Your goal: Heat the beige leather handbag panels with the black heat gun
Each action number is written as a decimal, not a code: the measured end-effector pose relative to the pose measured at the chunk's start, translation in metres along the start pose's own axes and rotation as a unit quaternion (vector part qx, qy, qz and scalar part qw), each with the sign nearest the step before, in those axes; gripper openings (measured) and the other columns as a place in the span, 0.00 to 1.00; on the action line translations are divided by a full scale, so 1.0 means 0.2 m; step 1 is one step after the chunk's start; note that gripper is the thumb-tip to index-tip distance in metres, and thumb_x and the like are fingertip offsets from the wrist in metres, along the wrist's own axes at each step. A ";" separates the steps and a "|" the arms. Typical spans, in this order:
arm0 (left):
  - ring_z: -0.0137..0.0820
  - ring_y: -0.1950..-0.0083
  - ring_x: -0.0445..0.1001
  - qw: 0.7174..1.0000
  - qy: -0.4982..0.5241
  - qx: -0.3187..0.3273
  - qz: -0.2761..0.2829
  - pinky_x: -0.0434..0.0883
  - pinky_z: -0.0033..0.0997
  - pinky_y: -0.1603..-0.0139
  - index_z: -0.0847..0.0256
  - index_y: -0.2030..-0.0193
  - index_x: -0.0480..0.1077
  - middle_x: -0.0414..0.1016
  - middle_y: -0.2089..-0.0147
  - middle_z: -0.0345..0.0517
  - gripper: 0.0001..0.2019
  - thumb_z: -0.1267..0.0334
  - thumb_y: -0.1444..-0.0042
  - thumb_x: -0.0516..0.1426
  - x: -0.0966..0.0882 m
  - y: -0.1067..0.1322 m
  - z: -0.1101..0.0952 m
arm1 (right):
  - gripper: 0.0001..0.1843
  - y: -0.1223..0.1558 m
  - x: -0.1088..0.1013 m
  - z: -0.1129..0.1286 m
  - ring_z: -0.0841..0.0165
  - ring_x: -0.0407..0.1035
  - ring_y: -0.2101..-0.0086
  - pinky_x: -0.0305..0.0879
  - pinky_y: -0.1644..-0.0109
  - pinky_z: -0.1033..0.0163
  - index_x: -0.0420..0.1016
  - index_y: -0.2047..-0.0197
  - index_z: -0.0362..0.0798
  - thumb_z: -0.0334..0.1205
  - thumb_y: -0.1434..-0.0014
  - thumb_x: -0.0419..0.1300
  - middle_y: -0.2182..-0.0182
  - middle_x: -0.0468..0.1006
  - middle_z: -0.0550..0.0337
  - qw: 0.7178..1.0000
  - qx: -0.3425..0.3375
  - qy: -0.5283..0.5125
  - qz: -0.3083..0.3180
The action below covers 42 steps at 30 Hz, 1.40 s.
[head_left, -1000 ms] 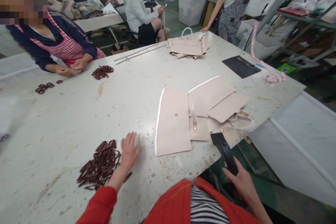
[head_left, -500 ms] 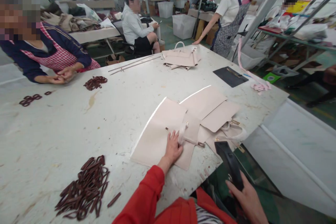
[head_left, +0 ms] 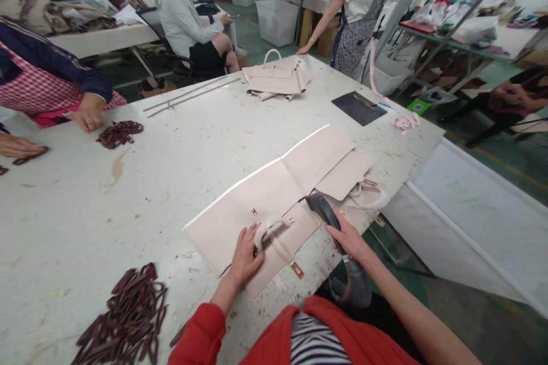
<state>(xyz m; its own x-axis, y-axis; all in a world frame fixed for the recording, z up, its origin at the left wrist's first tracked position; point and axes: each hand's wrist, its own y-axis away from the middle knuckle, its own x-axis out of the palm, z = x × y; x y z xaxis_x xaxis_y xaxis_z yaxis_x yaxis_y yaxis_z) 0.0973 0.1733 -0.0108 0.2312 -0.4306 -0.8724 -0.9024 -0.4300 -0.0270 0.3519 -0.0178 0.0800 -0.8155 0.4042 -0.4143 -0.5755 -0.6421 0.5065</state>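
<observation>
Moved since the earlier frame: a black handheld tool (head_left: 326,212), brought from beyond the surface (head_left: 171,182) to its beige bag pieces; the left hand (head_left: 245,259), shifted to a bag handle (head_left: 274,224); the foremost bag piece (head_left: 231,205), turned.

Left hand: fingers extended, lightly gathered at the near end of the handle; whether it is pinched cannot be told.

Right hand (head_left: 349,239): fingers wrapped around the tool, its nose directed ahead and leftward of them, over the right end of the foremost piece; contact there cannot be confirmed.

Foremost bag piece: laid beneath the left fingers and extended past them — long axis run obliquely, from left of the left fingers to ahead of the right. Its right end is neared by the right hand; its handle is touched by the left. A small metal clasp (head_left: 254,211) is set just beyond the left fingertips.

Second bag piece (head_left: 319,151): placed ahead of the right fingers, adjoining the first.

Dark brown loops (head_left: 128,308): heaped left of the left fingers, nearer the body — untouched.

Stacked bag parts (head_left: 278,80) and black mat (head_left: 358,108): set well beyond both hands' fingers.
</observation>
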 end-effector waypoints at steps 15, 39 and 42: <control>0.39 0.34 0.47 0.999 0.017 -0.005 0.027 0.44 0.53 0.35 0.59 0.39 0.50 0.56 0.37 0.49 0.35 0.73 0.58 0.48 -0.05 0.01 0.07 | 0.30 -0.17 0.13 0.10 0.69 0.65 0.84 0.61 0.81 0.66 0.50 0.41 0.52 0.46 0.46 0.50 0.84 0.67 0.68 1.000 0.000 0.014 0.015; 0.40 0.57 0.66 0.995 -0.008 -0.034 0.094 0.64 0.42 0.57 0.62 0.62 0.65 0.68 0.60 0.55 0.12 0.73 0.46 0.43 0.16 -0.89 -0.41 | 0.33 0.07 0.01 -0.11 0.70 0.64 0.81 0.64 0.76 0.63 0.48 0.40 0.48 0.46 0.47 0.51 0.79 0.69 0.67 0.993 -0.026 -0.112 0.000; 0.38 0.60 0.66 0.995 0.032 -0.041 0.084 0.63 0.40 0.58 0.62 0.63 0.65 0.68 0.62 0.53 0.10 0.71 0.46 0.44 0.15 -0.90 -0.39 | 0.36 0.05 -0.03 -0.16 0.72 0.63 0.82 0.63 0.78 0.64 0.47 0.40 0.49 0.44 0.50 0.55 0.77 0.69 0.67 0.990 -0.010 -0.139 0.002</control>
<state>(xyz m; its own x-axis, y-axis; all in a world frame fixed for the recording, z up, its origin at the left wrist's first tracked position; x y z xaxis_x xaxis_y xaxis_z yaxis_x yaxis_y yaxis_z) 0.2954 0.1750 0.0062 0.1053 -0.5498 -0.8286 -0.8979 -0.4108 0.1585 0.3520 -0.0473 0.0640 -0.8048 0.5635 -0.1862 -0.5730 -0.6562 0.4909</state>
